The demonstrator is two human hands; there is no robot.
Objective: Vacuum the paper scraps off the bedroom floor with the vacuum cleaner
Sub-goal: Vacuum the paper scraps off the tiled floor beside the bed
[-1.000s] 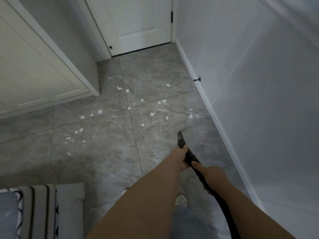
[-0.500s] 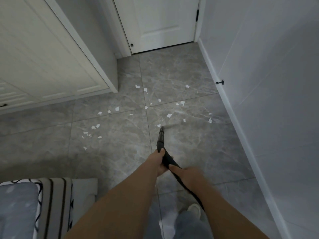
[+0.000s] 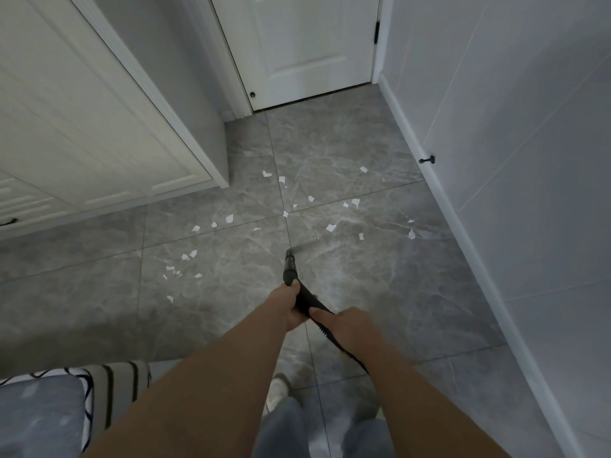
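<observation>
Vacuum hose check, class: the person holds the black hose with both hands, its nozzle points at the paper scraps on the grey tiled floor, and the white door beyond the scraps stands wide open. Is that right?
Not quite. The head view shows the white door shut, not open. The rest holds: the left hand and right hand both hold the black hose, and its nozzle points at the paper scraps on the grey tiled floor.

floor point(image 3: 380, 285): grey marble-veined tiles, thin dark grout lines | paper scraps point(image 3: 330, 227): white | vacuum hose point(image 3: 304, 297): black | door point(image 3: 307, 44): white | wardrobe point(image 3: 82, 127): cream-white panels | wall point(image 3: 529, 143): pale grey | bedding point(image 3: 109, 391): beige with black stripes, beside a grey-blue patch | trousers point(image 3: 287, 431): grey-blue
</observation>
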